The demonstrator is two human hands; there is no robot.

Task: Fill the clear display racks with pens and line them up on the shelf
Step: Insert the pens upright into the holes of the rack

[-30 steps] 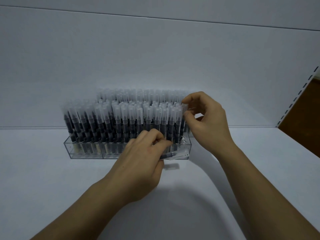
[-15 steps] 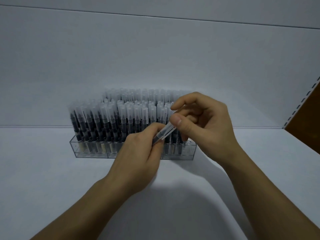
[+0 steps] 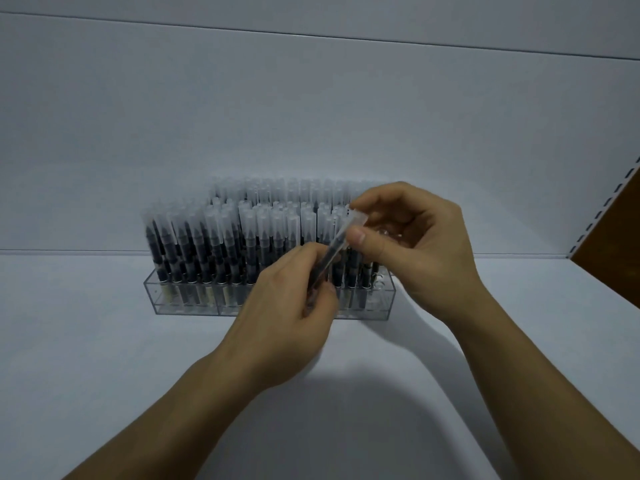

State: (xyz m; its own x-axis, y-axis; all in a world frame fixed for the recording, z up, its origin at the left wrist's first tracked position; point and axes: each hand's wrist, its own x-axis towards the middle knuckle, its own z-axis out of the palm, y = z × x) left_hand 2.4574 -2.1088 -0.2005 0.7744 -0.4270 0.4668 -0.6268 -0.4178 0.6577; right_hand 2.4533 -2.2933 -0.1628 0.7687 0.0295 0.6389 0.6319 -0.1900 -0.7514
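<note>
A clear display rack (image 3: pixel 187 299) stands on the white shelf (image 3: pixel 104 358), packed with several upright black pens with frosted caps (image 3: pixel 221 244). In front of its right half I hold one loose pen (image 3: pixel 341 239) tilted up to the right. My left hand (image 3: pixel 287 317) grips the pen's dark lower barrel. My right hand (image 3: pixel 412 251) pinches its frosted cap end between thumb and fingers. Both hands hide the rack's right front cells.
The shelf's white back panel (image 3: pixel 311 116) rises right behind the rack. A perforated upright (image 3: pixel 609 206) and a brown surface (image 3: pixel 620 244) bound the shelf at the right. Bare shelf surface lies left of and in front of the rack.
My left hand lifted a pen from low at the rack's front. My right hand came off the racked pen caps and took hold of its cap end. The pen now tilts more steeply.
</note>
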